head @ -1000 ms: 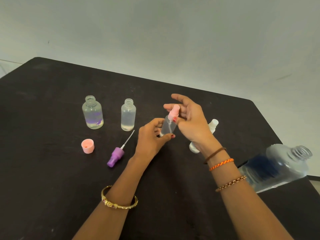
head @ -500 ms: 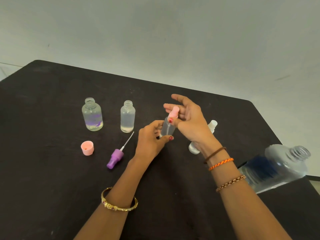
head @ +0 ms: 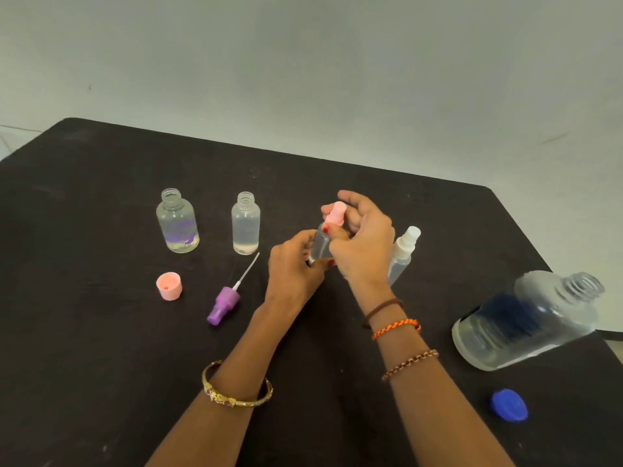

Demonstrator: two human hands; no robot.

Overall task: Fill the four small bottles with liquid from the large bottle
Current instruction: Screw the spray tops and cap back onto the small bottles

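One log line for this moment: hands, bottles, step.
left hand: holds small bottle | right hand: pinches pink sprayer on it | two bottles uncapped | step: capping

Black table (head: 84, 365) under a pale grey-white wall (head: 303, 62); clear small bottle (head: 177, 227) with purple print, clear plain bottle (head: 245, 227), clear bottle (head: 320, 246) topped by a pink spray head (head: 336, 214), clear bottle with white sprayer (head: 404, 251). Loose pieces: pink cap (head: 169, 286), purple spray pump (head: 222, 305) with white tube, blue cap (head: 509, 405); large clear bottle (head: 526, 321) carries a dark blue label. Red nail polish on both hands; gold bangle (head: 236, 397) with pink stones, brown band (head: 382, 310), orange braided thread (head: 396, 328), coppery chain bracelet (head: 409, 364).
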